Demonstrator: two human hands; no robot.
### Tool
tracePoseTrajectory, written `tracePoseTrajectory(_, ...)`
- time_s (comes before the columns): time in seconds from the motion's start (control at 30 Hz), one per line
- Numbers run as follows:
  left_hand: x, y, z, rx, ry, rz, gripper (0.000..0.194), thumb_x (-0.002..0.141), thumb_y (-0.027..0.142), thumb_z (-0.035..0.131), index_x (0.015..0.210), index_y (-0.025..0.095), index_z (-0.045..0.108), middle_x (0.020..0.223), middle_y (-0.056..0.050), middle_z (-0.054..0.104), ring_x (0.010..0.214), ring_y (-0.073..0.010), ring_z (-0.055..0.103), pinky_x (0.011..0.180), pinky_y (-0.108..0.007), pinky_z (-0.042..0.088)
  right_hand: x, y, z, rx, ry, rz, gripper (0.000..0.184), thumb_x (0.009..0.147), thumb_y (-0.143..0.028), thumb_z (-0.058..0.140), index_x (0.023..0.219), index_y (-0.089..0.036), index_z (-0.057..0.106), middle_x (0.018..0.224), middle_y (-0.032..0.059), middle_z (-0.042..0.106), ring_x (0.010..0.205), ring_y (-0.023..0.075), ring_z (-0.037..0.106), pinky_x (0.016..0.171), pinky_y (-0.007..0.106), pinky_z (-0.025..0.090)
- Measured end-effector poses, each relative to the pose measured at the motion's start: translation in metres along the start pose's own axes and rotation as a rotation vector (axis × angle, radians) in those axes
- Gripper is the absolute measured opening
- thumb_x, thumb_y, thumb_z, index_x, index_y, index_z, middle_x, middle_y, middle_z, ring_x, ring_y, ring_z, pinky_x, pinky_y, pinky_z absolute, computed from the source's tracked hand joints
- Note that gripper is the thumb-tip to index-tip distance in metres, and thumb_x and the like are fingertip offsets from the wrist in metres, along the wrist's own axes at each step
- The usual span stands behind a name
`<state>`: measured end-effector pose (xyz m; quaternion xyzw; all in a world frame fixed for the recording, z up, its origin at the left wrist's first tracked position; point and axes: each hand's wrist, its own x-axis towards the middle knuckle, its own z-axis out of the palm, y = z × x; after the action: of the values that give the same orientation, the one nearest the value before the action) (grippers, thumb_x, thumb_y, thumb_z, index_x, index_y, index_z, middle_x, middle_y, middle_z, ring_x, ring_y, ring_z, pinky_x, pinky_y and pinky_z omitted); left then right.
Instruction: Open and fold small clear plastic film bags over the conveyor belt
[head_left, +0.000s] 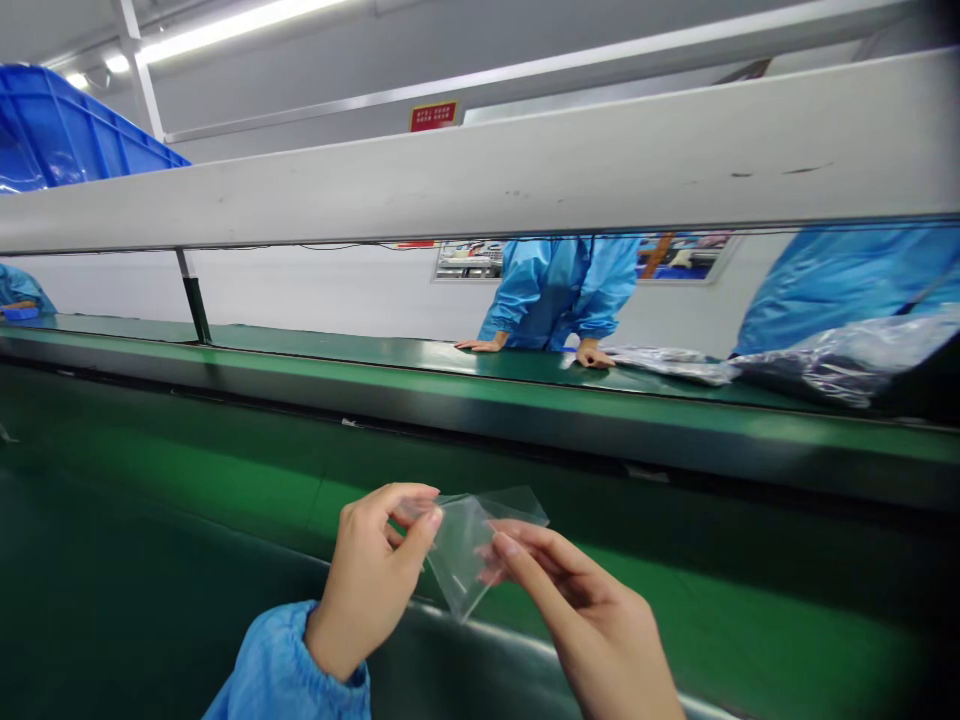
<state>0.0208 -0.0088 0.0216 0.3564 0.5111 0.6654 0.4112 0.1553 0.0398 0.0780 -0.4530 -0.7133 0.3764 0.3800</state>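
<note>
A small clear plastic bag [466,545] hangs tilted between my hands, above the green conveyor belt [187,520]. My left hand [371,575] pinches its left edge between thumb and fingers. My right hand [585,620] holds the right side, with the fingertips showing through the plastic. A blue cleanroom sleeve [285,665] covers my left wrist. Whether the bag is sealed or open is too hard to tell.
A grey beam [480,180] spans the view above the belt. Beyond it, a co-worker in a blue gown [559,295] rests both hands on a far green bench [337,350]. A pile of plastic bags [825,365] lies at the right, and a blue crate [67,135] sits high at the left.
</note>
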Motion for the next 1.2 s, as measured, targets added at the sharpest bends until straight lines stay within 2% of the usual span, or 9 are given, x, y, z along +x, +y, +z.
tracePoseTrajectory(0.13,0.002,-0.003,0.002,-0.011,-0.017,-0.011,0.025,0.082,0.032,0.054,0.090,0.012,0.067,0.076,-0.006,0.064,0.062,-0.0121,0.058,0.049,-0.017,0.046,0.002,-0.001,-0.002,-0.004,0.009,-0.005,0.030,0.066,-0.041,0.070,0.070,-0.011,0.070,0.061,0.0097,0.061,0.055,0.0181,0.063,0.054,0.013,0.052)
tracePoseTrajectory(0.43,0.002,-0.005,0.002,-0.112,-0.061,-0.109,0.032,0.076,0.038,0.063,0.096,0.013,0.062,0.084,-0.005,0.061,0.064,-0.0100,0.053,0.050,-0.016,0.044,0.001,-0.005,-0.004,0.002,0.059,0.079,0.034,0.059,-0.044,0.072,0.066,-0.011,0.069,0.060,0.0096,0.061,0.051,0.0158,0.059,0.051,0.013,0.052)
tracePoseTrajectory(0.6,-0.007,-0.005,0.013,-0.037,-0.055,-0.098,0.080,0.059,0.022,0.080,0.124,0.021,0.033,0.113,-0.007,0.048,0.083,-0.0122,0.051,0.056,-0.017,0.043,-0.001,0.003,-0.005,-0.081,0.115,-0.018,0.034,0.065,-0.044,0.068,0.072,-0.011,0.069,0.063,0.0097,0.061,0.052,0.0168,0.061,0.048,0.013,0.051)
tracePoseTrajectory(0.67,-0.010,-0.007,0.020,-0.001,-0.043,-0.062,0.087,0.056,0.017,0.080,0.125,0.022,0.027,0.117,-0.008,0.043,0.088,-0.0130,0.050,0.059,-0.017,0.043,-0.002,0.011,-0.005,-0.098,0.134,-0.052,0.035,0.070,-0.043,0.068,0.079,-0.010,0.067,0.068,0.0101,0.063,0.054,0.0173,0.062,0.049,0.013,0.052)
tracePoseTrajectory(0.73,-0.011,-0.008,0.024,0.013,-0.015,-0.032,0.082,0.060,0.017,0.075,0.125,0.021,0.026,0.116,-0.008,0.043,0.090,-0.0127,0.050,0.059,-0.017,0.044,-0.003,0.018,-0.007,-0.106,0.152,-0.101,0.038,0.075,-0.042,0.067,0.095,-0.010,0.064,0.073,0.0092,0.064,0.057,0.0170,0.063,0.054,0.014,0.053)
tracePoseTrajectory(0.8,-0.009,-0.010,0.024,-0.011,-0.009,-0.023,0.067,0.069,0.019,0.067,0.124,0.019,0.030,0.112,-0.008,0.045,0.087,-0.0120,0.052,0.059,-0.017,0.045,-0.002,0.023,-0.008,-0.141,0.126,-0.182,0.043,0.082,-0.040,0.064,0.115,-0.013,0.055,0.075,0.0057,0.064,0.060,0.0144,0.064,0.060,0.013,0.053)
tracePoseTrajectory(0.87,-0.006,-0.012,0.022,-0.059,-0.027,-0.034,0.050,0.077,0.023,0.056,0.122,0.016,0.036,0.107,-0.008,0.048,0.083,-0.0115,0.053,0.061,-0.019,0.047,-0.002,0.025,-0.010,-0.196,0.093,-0.253,0.042,0.087,-0.037,0.060,0.123,-0.017,0.050,0.074,0.0022,0.063,0.059,0.0116,0.063,0.059,0.010,0.051)
tracePoseTrajectory(1.0,0.003,-0.015,0.014,-0.223,-0.046,-0.057,0.048,0.082,0.036,0.047,0.123,0.012,0.039,0.103,-0.011,0.053,0.081,-0.0136,0.057,0.060,-0.020,0.051,-0.001,0.024,-0.014,-0.265,0.052,-0.292,0.031,0.091,-0.035,0.057,0.117,-0.018,0.054,0.074,0.0012,0.064,0.060,0.0109,0.063,0.056,0.009,0.050)
tracePoseTrajectory(1.2,0.012,-0.017,0.010,-0.419,-0.079,-0.130,0.056,0.075,0.047,0.058,0.111,0.008,0.041,0.091,-0.012,0.060,0.071,-0.0146,0.060,0.054,-0.019,0.050,0.003,0.015,-0.021,-0.167,0.080,-0.230,0.032,0.083,-0.037,0.065,0.107,-0.018,0.062,0.086,0.0051,0.066,0.056,0.0120,0.063,0.053,0.009,0.050)
